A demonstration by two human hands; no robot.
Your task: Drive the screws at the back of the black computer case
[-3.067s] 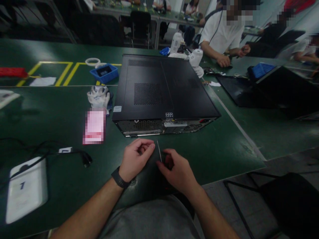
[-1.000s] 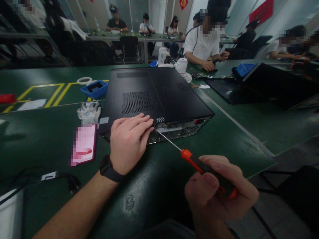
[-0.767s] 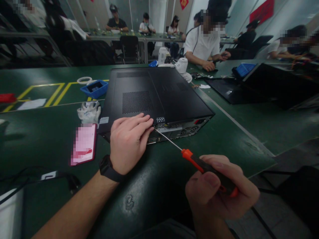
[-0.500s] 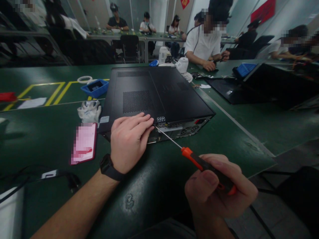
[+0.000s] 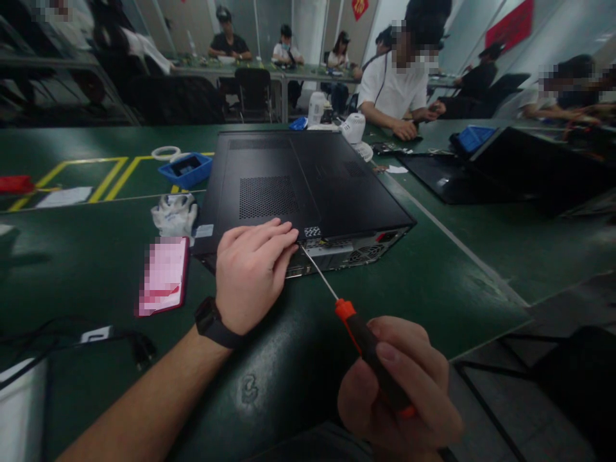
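A black desktop computer case lies on its side on the green table, its rear panel facing me. My left hand rests on the near edge of the case. Its fingers lie stretched out together over the top, with the thumb down by the rear panel. In my right hand is a screwdriver with a black and orange handle, held between thumb and fingers. The shaft slants up and left to the rear panel, its tip beside my left fingertips. Whatever the tip touches is too small to make out.
Left of the case are a pink-edged phone, white gloves, a blue tray and a tape roll. Cables lie nearer me. Behind stands a white fan. A co-worker sits across, near another black case.
My right hand has moved left and down, swinging the screwdriver's handle to a steeper angle. Its tip stays near the same spot on the rear panel. My left hand keeps its place.
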